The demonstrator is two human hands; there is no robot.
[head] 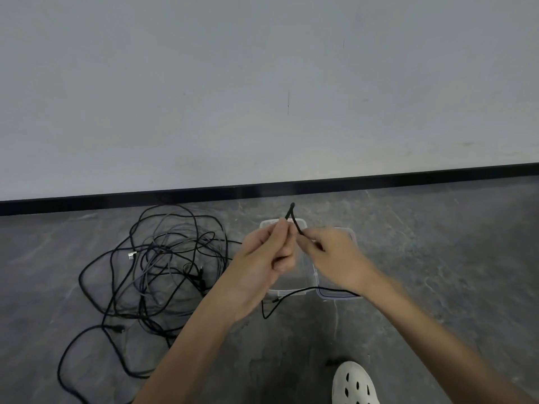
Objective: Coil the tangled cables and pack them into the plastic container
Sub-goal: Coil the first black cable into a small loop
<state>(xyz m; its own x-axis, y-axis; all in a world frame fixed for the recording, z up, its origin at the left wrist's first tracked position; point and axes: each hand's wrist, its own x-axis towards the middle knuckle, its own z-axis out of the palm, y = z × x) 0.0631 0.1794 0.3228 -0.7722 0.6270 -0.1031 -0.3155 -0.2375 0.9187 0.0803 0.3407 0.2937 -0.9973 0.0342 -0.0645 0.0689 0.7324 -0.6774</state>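
A folded black cable (pixel 292 214) sticks up in a narrow loop between my two hands. My left hand (pixel 267 255) pinches one side of the loop, and my right hand (pixel 329 252) pinches the other side. The rest of this cable hangs down and trails across the floor below my wrists. Behind and under my hands sits the clear plastic container (pixel 351 236), partly hidden by them. A tangled pile of black and grey cables (pixel 163 263) lies on the floor to the left.
The floor is grey stone (pixel 437 258). A white wall with a black baseboard (pixel 379 179) runs behind the container. A white perforated shoe (pixel 354 383) shows at the bottom right.
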